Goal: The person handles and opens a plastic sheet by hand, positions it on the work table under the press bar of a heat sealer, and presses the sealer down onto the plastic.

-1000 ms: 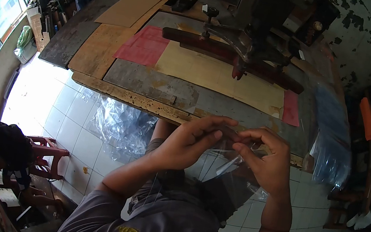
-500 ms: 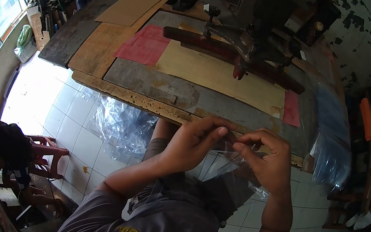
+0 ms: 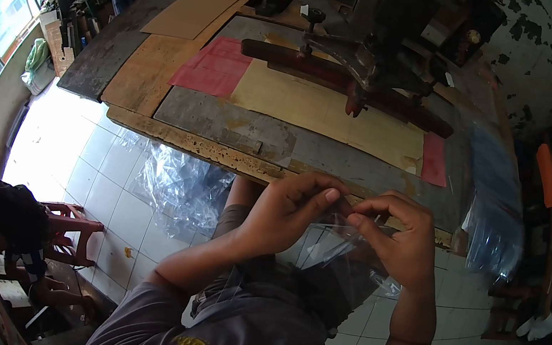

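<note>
My left hand [image 3: 293, 213] and my right hand [image 3: 398, 234] are close together at the front edge of the worktable. Thumb and fingers of each are pinched on the upper edge of a clear plastic sheet [image 3: 330, 250]. The sheet hangs down over my lap, and I cannot tell whether it is a single layer or a bag. Behind my hands, the press machine [image 3: 347, 86] has a long dark red bar above a yellow sheet [image 3: 329, 112] with pink pieces [image 3: 213, 67] at its ends.
Crumpled clear plastic [image 3: 180, 186] lies on the tiled floor at left. A stack of clear plastic sheets [image 3: 494, 214] drapes over the table's right side. Cardboard [image 3: 205, 6] lies at the back left. Another person [image 3: 4, 223] is beside a red stool [image 3: 75, 231] at lower left.
My fingertips have shifted very slightly along the plastic's edge, and its folds hang a little differently. Both hands keep their pinch, and the press looks unmoved.
</note>
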Demonstrator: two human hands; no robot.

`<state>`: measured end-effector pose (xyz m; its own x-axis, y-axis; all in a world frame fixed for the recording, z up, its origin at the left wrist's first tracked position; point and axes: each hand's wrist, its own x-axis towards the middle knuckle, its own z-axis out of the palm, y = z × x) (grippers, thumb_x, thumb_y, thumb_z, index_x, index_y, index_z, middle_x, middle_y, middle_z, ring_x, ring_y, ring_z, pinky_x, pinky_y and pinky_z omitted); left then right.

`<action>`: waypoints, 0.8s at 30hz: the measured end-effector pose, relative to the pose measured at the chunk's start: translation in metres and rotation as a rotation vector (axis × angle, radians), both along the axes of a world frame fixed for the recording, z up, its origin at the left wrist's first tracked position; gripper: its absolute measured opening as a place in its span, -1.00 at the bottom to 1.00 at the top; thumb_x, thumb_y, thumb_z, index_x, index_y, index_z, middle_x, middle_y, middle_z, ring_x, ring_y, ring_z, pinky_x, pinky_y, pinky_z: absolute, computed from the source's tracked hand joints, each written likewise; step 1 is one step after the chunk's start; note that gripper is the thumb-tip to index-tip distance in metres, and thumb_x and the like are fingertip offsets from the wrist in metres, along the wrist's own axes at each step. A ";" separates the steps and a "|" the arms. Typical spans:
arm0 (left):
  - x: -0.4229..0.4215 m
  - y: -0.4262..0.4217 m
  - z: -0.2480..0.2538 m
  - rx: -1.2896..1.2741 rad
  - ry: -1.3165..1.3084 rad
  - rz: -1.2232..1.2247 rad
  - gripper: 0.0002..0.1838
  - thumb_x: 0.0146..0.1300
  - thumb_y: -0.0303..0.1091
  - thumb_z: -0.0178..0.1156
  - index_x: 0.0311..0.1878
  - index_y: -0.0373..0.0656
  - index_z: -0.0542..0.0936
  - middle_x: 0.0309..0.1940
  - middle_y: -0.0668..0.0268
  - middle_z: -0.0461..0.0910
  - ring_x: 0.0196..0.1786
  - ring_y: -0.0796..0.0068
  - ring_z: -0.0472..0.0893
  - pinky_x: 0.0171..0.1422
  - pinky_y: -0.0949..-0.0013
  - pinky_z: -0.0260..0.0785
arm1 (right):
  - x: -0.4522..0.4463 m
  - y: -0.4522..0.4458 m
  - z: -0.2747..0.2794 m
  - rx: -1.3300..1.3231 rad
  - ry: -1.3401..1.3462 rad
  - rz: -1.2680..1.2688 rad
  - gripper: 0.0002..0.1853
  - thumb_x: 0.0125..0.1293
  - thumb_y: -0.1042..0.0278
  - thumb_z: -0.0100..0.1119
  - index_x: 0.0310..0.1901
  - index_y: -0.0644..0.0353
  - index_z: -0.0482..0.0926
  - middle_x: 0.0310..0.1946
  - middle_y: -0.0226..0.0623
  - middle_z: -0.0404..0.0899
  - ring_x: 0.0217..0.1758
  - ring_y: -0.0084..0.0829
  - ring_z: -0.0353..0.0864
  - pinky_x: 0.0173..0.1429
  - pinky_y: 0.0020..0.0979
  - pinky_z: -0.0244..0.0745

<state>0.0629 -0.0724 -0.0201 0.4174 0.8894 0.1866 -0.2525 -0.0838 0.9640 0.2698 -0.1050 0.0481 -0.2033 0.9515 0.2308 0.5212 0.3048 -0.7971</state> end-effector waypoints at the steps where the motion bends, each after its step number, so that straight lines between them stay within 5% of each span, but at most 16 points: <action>1: 0.000 0.000 0.000 -0.005 0.000 0.000 -0.74 0.66 -0.41 0.05 0.17 -0.39 0.59 -0.07 0.15 0.75 0.06 0.44 0.74 0.22 0.35 0.62 | 0.000 0.000 0.000 0.001 0.004 -0.004 -0.85 0.25 0.46 0.54 -0.18 0.25 0.79 -0.34 -0.37 0.74 -0.28 -0.56 0.65 -0.16 -0.47 0.47; 14: 0.004 -0.001 -0.002 0.077 0.064 0.099 -0.76 0.65 -0.43 0.06 0.14 -0.39 0.61 -0.15 0.17 0.77 -0.04 0.46 0.77 0.10 0.39 0.66 | 0.001 0.002 -0.004 -0.002 0.010 -0.008 -0.85 0.27 0.43 0.53 -0.18 0.25 0.79 -0.35 -0.37 0.74 -0.29 -0.55 0.65 -0.17 -0.46 0.47; 18: 0.002 0.003 0.002 0.294 0.185 0.262 -0.79 0.62 -0.44 0.11 0.09 -0.40 0.63 -0.26 0.15 0.78 -0.15 0.44 0.81 -0.04 0.41 0.66 | 0.005 0.004 -0.007 0.113 -0.057 0.078 -0.62 0.23 0.39 0.58 0.07 0.22 0.71 -0.14 -0.30 0.74 -0.11 -0.47 0.70 -0.10 -0.41 0.58; 24: -0.036 0.025 0.021 0.230 0.046 0.408 -0.80 0.63 -0.44 0.10 0.09 -0.37 0.63 -0.28 0.16 0.78 -0.23 0.46 0.81 -0.13 0.42 0.65 | 0.033 -0.009 -0.016 0.151 -0.109 0.175 -0.33 0.19 0.39 0.61 0.33 0.18 0.53 0.24 -0.17 0.58 0.25 -0.31 0.66 0.11 -0.33 0.69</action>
<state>0.0269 -0.0473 0.0009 0.0550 0.9202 0.3877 -0.1116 -0.3802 0.9182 0.3031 -0.1140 0.0317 -0.3934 0.8561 0.3353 0.5304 0.5092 -0.6778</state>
